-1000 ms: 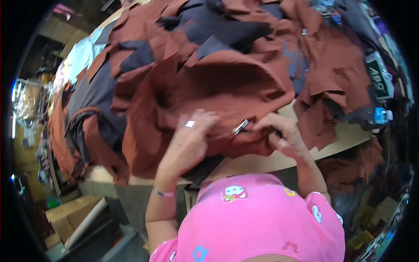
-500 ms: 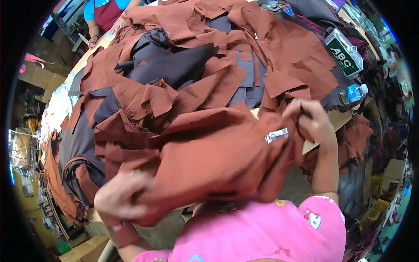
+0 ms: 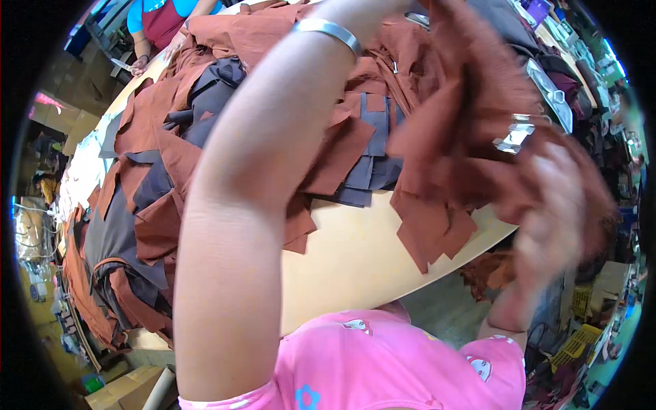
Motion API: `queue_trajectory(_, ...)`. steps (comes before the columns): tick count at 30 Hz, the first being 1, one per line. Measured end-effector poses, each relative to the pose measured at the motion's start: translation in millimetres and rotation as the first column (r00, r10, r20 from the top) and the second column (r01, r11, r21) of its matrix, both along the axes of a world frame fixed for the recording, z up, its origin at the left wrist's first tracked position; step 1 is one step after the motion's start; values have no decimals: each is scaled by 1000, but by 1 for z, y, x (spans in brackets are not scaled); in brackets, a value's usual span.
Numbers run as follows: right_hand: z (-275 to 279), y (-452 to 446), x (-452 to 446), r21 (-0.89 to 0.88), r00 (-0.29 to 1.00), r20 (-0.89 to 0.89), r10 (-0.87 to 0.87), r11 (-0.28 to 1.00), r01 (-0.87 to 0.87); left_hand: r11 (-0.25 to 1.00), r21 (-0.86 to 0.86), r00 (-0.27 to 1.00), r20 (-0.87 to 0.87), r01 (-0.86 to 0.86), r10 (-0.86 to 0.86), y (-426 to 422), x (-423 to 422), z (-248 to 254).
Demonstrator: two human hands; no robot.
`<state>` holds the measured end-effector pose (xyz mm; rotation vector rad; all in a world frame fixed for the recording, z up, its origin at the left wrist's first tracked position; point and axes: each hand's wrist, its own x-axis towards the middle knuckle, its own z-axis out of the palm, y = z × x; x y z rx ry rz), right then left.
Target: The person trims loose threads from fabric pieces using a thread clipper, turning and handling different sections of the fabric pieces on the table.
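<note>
My left arm reaches far across the table, with a silver bracelet [image 3: 328, 34] at the wrist. My left hand [image 3: 383, 14] is at the top edge of the view, its fingers out of sight. Beside it a rust-brown fabric piece [image 3: 465, 130] rises off the pile, blurred by motion. A small shiny white-and-silver piece [image 3: 514, 139] shows on that fabric. On the right, my right hand [image 3: 550, 205] lies against the same fabric, its fingers too smeared to read. Several rust-brown and dark grey fabric pieces [image 3: 150, 109] are heaped on the table [image 3: 342, 253].
Another person's hand [image 3: 140, 66] holds a small pale tool at the far left of the table. Cardboard boxes [image 3: 130, 389] stand at lower left, and a yellow crate [image 3: 575, 345] is at lower right. A clear plastic bag [image 3: 550, 96] lies at the right.
My left hand has swung from the lower left to the far top edge. My right hand and the rust-brown fabric have moved right, uncovering the pale tabletop in front of me.
</note>
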<state>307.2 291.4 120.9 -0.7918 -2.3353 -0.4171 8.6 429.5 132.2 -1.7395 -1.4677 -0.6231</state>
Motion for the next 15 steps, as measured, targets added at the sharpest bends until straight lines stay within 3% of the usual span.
queue_trajectory(2, -52, 23, -30, -279, 994, 110, -16, 959, 46, 987, 28, 958, 237, 159, -161, 29, -12, -74)
queue_trajectory(3, -87, 50, -41, -295, 988, 153, -32, 952, 76, 956, -280, 986, 112, -91, 127, -39, 14, -60)
queue_trajectory(4, -119, 74, -49, -326, 973, 226, -50, 937, 124, 970, -244, 991, 127, -15, 48, -19, -6, -123)
queue_trajectory(5, -140, 93, -55, -424, 955, 296, -33, 891, 162, 884, -453, 990, 21, -117, 142, -40, 0, -136)
queue_trajectory(6, -160, 112, -58, -510, 933, 360, -6, 836, 202, 867, -497, 992, 120, 31, 34, -66, 1, -151)
queue_trajectory(7, -194, 138, -49, -504, 956, 289, 54, 858, 104, 884, -465, 997, 76, 52, -19, -96, 0, -165)
queue_trajectory(8, -218, 163, -38, -494, 968, 222, 119, 869, 7, 829, -537, 979, 199, 156, -55, -130, -1, -161)
queue_trajectory(10, -220, 192, -27, -459, 972, 216, 91, 888, 19, 841, -472, 920, 385, 265, -73, -191, -6, -159)
queue_trajectory(12, -179, 198, -28, -257, 982, 133, 137, 961, -99, 851, -495, 931, 365, 177, 19, -246, -20, -145)
queue_trajectory(14, -132, 178, -38, -247, 954, 285, -97, 954, 171, 924, -381, 916, 384, 47, 112, -285, -43, -145)
queue_trajectory(15, -131, 182, -34, -170, 912, 394, -118, 965, 199, 931, -363, 892, 411, -31, 190, -301, -53, -140)
